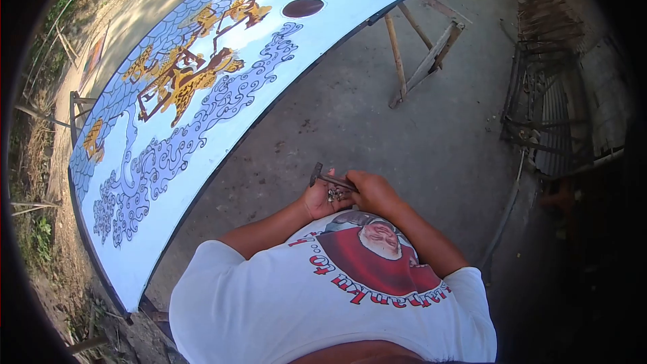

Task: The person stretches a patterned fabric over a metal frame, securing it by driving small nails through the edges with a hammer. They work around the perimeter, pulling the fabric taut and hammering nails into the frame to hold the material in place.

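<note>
In front of my chest, my left hand [318, 200] is turned palm up and cupped. A small heap of shiny metal pieces, which look like tacks [335, 195], rests in that palm. My right hand [372, 190] is closed around the handle of a hammer [335, 180]. The hammer's dark head points left, above the fingers of my left hand. To the left of both hands stretches a large painted cloth [195, 162] on a dark-edged frame, with blue swirls, orange-brown figures and a dark oval.
Wooden trestle legs [395, 54] prop up the frame's far right side. Grey ground [431, 135] lies between the cloth and a dark rack [539, 108] at the right. Dry ground and plants [42, 229] border the left.
</note>
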Tool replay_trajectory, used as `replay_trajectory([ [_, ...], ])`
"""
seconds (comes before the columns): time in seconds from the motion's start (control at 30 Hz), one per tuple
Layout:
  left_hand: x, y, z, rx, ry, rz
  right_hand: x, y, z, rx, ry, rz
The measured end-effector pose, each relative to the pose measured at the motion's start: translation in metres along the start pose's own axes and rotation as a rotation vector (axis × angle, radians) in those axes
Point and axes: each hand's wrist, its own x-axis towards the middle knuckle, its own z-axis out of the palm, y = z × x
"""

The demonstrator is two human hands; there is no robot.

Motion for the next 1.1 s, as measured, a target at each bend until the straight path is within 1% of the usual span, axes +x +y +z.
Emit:
replay_trajectory([
  [0.03,0.025,0.004,-0.001,-0.003,0.0,-0.033,0.005,0.021,-0.009,-0.006,-0.005,0.0],
  [0.07,0.049,0.01,0.0,-0.008,-0.007,-0.036,0.01,0.04,-0.019,0.014,0.037,0.016],
  [0.13,0.106,0.022,0.008,-0.045,-0.107,-0.121,0.021,0.079,-0.044,0.016,0.089,0.047],
  [0.17,0.142,0.032,0.01,-0.047,-0.122,-0.131,0.028,0.096,-0.059,0.036,0.133,0.083],
  [0.2,0.173,0.039,0.011,-0.027,-0.158,-0.169,0.031,0.108,-0.072,0.068,0.17,0.128],
  [0.23,0.197,0.04,0.01,-0.016,-0.184,-0.209,0.032,0.119,-0.084,0.076,0.163,0.155],
  [0.3,0.241,0.052,0.031,-0.006,-0.209,-0.257,0.048,0.135,-0.122,0.129,0.292,0.217],
  [0.33,0.261,0.06,0.04,0.026,-0.241,-0.296,0.053,0.146,-0.134,0.133,0.296,0.217],
  [0.37,0.279,0.067,0.056,0.028,-0.236,-0.298,0.059,0.156,-0.147,0.116,0.338,0.193],
  [0.43,0.309,0.073,0.084,0.183,-0.06,-0.308,0.067,0.173,-0.167,0.117,0.381,0.179],
  [0.5,0.344,0.076,0.1,0.183,-0.025,-0.329,0.073,0.19,-0.187,0.044,0.433,0.174],
  [0.6,0.392,0.068,0.116,0.157,-0.006,-0.334,0.077,0.218,-0.217,0.0,0.434,0.215],
  [0.63,0.41,0.064,0.121,0.13,-0.018,-0.327,0.078,0.233,-0.228,0.007,0.419,0.205],
  [0.7,0.448,0.057,0.136,0.135,0.022,-0.294,0.078,0.267,-0.245,-0.041,0.478,0.242],
  [0.73,0.465,0.052,0.141,0.151,0.053,-0.281,0.078,0.287,-0.253,-0.026,0.457,0.229],
  [0.77,0.485,0.048,0.144,0.143,0.069,-0.264,0.079,0.311,-0.264,-0.02,0.468,0.155],
  [0.8,0.506,0.043,0.145,0.119,0.005,-0.26,0.079,0.333,-0.273,-0.016,0.485,0.078],
  [0.83,0.526,0.04,0.15,0.096,-0.063,-0.255,0.081,0.355,-0.286,-0.008,0.476,0.06],
  [0.9,0.563,0.036,0.162,0.099,-0.041,-0.192,0.084,0.392,-0.32,-0.012,0.368,0.029],
  [0.97,0.599,0.028,0.175,0.098,-0.019,-0.138,0.085,0.418,-0.355,-0.006,0.336,0.013],
  [1.03,0.64,0.017,0.178,0.004,-0.017,-0.108,0.089,0.441,-0.391,-0.007,0.294,-0.015],
  [1.1,0.67,0.015,0.193,-0.017,0.011,-0.056,0.09,0.462,-0.417,-0.075,0.218,-0.006],
])
